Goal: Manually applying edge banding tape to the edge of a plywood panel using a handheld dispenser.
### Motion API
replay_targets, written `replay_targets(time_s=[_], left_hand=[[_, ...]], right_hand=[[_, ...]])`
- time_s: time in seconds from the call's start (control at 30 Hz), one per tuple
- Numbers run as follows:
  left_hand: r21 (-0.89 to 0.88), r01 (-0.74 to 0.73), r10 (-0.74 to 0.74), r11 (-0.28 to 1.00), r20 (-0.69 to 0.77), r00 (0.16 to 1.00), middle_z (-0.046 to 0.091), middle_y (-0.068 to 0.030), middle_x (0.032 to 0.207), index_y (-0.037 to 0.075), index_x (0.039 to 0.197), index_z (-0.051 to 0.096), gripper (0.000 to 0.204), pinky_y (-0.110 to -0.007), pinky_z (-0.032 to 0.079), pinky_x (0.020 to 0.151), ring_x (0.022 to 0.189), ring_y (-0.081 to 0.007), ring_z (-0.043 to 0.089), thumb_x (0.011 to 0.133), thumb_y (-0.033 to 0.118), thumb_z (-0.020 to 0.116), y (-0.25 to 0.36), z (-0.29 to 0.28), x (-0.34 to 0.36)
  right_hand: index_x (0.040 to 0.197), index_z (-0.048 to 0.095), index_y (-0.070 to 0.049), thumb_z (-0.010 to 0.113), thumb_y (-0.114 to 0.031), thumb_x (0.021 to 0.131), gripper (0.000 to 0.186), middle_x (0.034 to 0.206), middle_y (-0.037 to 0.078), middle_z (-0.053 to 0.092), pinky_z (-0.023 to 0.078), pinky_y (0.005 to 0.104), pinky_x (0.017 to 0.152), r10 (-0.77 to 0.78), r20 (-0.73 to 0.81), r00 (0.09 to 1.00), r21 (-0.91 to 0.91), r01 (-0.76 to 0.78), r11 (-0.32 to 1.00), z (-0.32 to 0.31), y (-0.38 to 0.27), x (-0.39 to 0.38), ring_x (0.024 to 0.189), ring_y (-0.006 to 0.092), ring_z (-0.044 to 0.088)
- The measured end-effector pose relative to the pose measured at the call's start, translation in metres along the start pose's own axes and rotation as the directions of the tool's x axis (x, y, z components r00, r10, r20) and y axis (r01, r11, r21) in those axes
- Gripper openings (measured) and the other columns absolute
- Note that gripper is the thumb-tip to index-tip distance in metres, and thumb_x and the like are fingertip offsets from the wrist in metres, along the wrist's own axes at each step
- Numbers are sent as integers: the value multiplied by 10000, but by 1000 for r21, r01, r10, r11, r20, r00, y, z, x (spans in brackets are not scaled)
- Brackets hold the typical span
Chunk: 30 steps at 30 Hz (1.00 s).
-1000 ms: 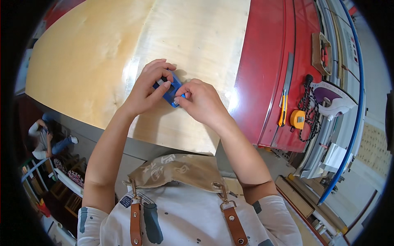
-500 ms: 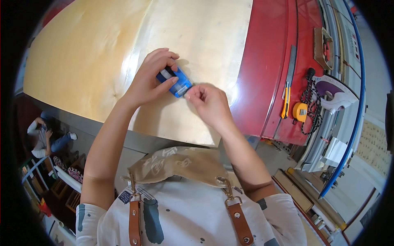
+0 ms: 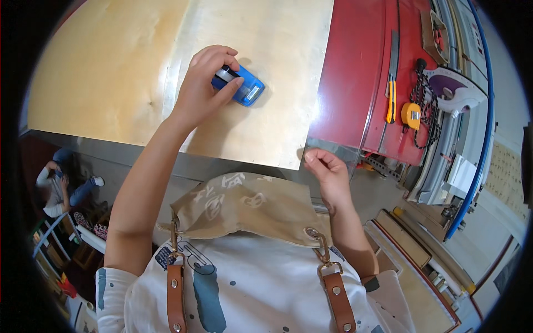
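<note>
My left hand (image 3: 205,83) has its fingers curled over a small blue plastic tool (image 3: 250,87) with a dark section and a metal-coloured piece. It rests on the pale wooden board (image 3: 116,89), whose right part looks lighter. Down by the board's near right corner, my right hand (image 3: 330,175) has thumb and forefinger drawn together; whatever lies between them, if anything, is too small to make out.
At right on a red surface (image 3: 350,83) lie a yellow-handled cutter (image 3: 391,100), yellow tape measure (image 3: 411,115), steel ruler (image 3: 393,53), black cord (image 3: 425,127), white-purple iron (image 3: 461,91) and tool box (image 3: 435,33). A blue hose (image 3: 486,139) runs alongside. Another person (image 3: 61,183) is at lower left.
My right hand has left the blue tool and moved down and right to the board's near corner. My left hand and the tool have shifted farther up in view.
</note>
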<state>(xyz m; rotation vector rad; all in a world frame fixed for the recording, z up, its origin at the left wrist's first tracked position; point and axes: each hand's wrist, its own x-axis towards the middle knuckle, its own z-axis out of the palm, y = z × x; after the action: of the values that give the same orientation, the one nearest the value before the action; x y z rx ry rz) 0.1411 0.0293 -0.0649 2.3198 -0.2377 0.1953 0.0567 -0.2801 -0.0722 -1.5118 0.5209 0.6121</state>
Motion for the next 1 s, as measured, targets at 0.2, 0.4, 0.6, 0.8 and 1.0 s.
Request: replay_targets(time_s=[0.2,0.4,0.6,0.8,1.0], left_hand=[[-72,32,-27,997,71,997,604,-111,1245,69,933,617,186,-417,369,1051,1231,-301,502,787,56,731,25,5,-25],[-105,50,-35,993,139,990,588,-125,1266,64,920,607,136,-451,342,1085,1304,-350,433,808,82,681,47,14,-52],[-111,43,-29,993,131,991,589,-119,1265,80,920,603,132,-464,339,1088,1313,-372,419,809,97,674,41,17,-56],[-136,35,-19,990,112,994,587,-106,1269,94,914,598,139,-463,344,1081,1307,-377,423,800,98,678,38,20,-56],[-145,55,-36,988,128,991,587,-100,1265,95,902,598,128,-464,345,1082,1302,-374,426,801,99,676,39,18,-56]], right_hand=[[955,696,-5,708,-130,917,132,845,-21,650,445,213,730,-184,-153,971,-26,182,983,26,0,23,770,51,541],[937,692,-8,719,-129,903,130,811,-19,640,447,215,672,-307,-237,921,-79,297,952,34,2,49,717,47,531],[925,688,2,721,-111,898,121,825,-5,644,452,210,649,-370,-268,889,-121,350,929,37,1,62,702,43,540],[951,664,6,739,-86,877,140,846,7,651,465,206,641,-435,-234,869,-130,416,900,35,1,67,706,49,565],[977,620,-4,769,-129,858,228,790,24,648,454,217,579,-423,-244,872,-193,384,903,37,-19,71,666,49,563]])
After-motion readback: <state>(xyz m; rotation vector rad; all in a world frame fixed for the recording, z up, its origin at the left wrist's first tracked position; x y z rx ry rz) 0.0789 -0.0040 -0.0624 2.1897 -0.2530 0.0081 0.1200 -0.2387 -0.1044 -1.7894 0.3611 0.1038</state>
